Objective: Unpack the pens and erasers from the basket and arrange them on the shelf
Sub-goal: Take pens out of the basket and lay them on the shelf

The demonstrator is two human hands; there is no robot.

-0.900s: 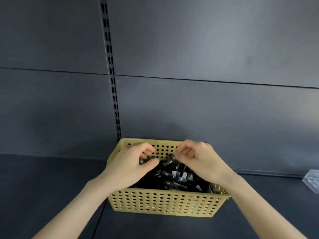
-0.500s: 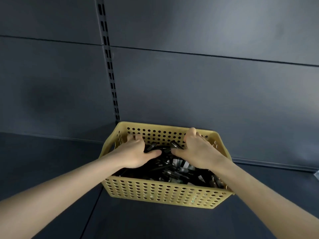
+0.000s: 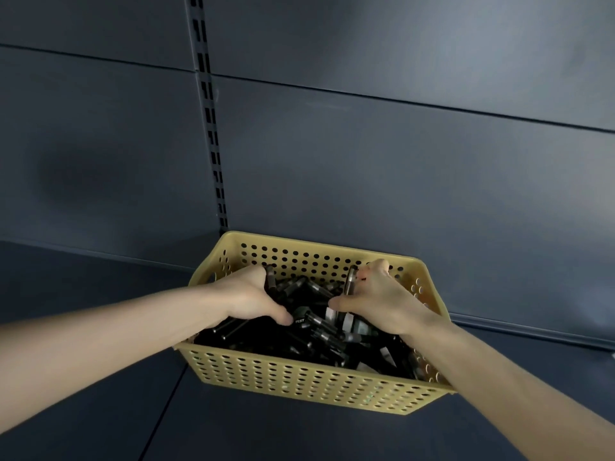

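Note:
A yellow perforated basket (image 3: 309,384) stands on the dark shelf (image 3: 83,327), close to the back wall. It is full of several black pens (image 3: 312,324) lying in a jumble. Both my hands are inside it. My left hand (image 3: 253,297) curls its fingers round a bunch of pens at the basket's left side. My right hand (image 3: 376,301) grips pens too, and one pen (image 3: 349,282) stands up between its fingers. I see no erasers among the pens.
A slotted metal upright (image 3: 209,111) runs up the dark back panels behind the basket. Bare shelf surface lies to the left and in front of the basket. A small pale object (image 3: 613,356) shows at the right edge.
The view has tilted and drawn closer. My hands have spread apart inside the basket, each closing round pens. One pen now sticks upright from my right hand.

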